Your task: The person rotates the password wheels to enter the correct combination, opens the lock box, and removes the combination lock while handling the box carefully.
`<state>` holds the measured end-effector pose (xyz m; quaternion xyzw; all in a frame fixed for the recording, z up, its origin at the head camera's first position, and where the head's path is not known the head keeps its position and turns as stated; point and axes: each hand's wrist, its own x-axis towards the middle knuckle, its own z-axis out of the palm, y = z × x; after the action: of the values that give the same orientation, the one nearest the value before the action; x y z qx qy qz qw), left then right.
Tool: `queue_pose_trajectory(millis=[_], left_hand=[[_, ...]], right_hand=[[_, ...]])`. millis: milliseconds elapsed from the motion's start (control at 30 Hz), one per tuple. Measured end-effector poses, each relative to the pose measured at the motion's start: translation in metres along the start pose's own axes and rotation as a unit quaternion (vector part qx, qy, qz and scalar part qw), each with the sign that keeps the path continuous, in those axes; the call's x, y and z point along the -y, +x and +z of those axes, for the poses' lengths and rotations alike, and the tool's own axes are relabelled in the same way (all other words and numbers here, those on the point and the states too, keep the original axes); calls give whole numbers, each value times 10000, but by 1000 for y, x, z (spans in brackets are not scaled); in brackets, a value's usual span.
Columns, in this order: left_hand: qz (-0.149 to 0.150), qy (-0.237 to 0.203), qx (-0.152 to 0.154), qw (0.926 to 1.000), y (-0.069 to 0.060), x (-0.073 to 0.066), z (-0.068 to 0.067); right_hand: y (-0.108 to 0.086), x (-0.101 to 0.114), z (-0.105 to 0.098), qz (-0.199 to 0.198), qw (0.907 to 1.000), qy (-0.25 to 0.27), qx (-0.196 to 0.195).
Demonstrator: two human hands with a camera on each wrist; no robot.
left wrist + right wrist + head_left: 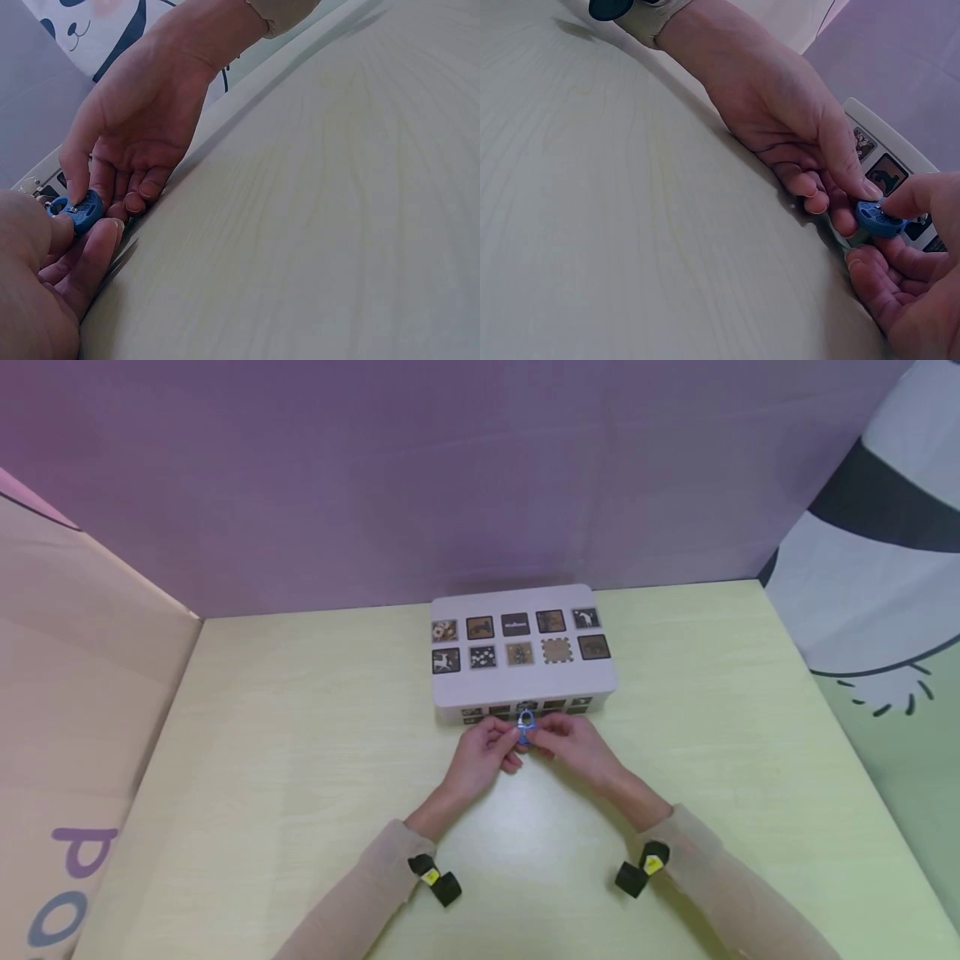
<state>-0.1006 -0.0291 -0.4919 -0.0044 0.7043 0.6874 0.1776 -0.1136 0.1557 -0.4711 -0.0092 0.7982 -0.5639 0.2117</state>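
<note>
A small blue padlock (526, 730) with a shackle sits between both hands, just in front of a white box (525, 681) with brown and black square pictures. My left hand (482, 758) pinches its left side between thumb and fingers. From the right, my right hand (579, 750) pinches it the same way. In the left wrist view the thumbs press on the face of the padlock (86, 211), where small markings show. The right wrist view has the padlock (881, 219) close to the box front. Whether the shackle is fastened to the box cannot be told.
The pale wooden table (315, 718) extends around the box. Behind it rises a purple backdrop (390, 485), with printed panels on the left (82, 652) and right (885, 568). Black wrist devices (437, 878) are strapped over both sleeves.
</note>
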Motion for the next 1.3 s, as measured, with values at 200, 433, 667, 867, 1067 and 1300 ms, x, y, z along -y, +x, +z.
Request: queue_pose_trajectory(millis=[200, 433, 667, 867, 1067, 1300], left_hand=[[-28, 6, 5, 10000, -1, -1, 0], [-50, -13, 0, 10000, -1, -1, 0], [-64, -19, -15, 10000, -1, -1, 1], [-34, -16, -13, 10000, -1, 0, 1], [17, 33, -9, 10000, 0, 0, 1], [41, 54, -17, 10000, 0, 0, 1]], right_hand=[[0, -2, 0, -13, 10000, -40, 39], [-1, -3, 0, -8, 10000, 5, 70], [-1, -2, 0, -37, 10000, 33, 75], [-2, 1, 0, -71, 9999, 77, 59], [-3, 1, 0, -67, 10000, 7, -33], [-2, -1, 1, -75, 9999, -36, -90]])
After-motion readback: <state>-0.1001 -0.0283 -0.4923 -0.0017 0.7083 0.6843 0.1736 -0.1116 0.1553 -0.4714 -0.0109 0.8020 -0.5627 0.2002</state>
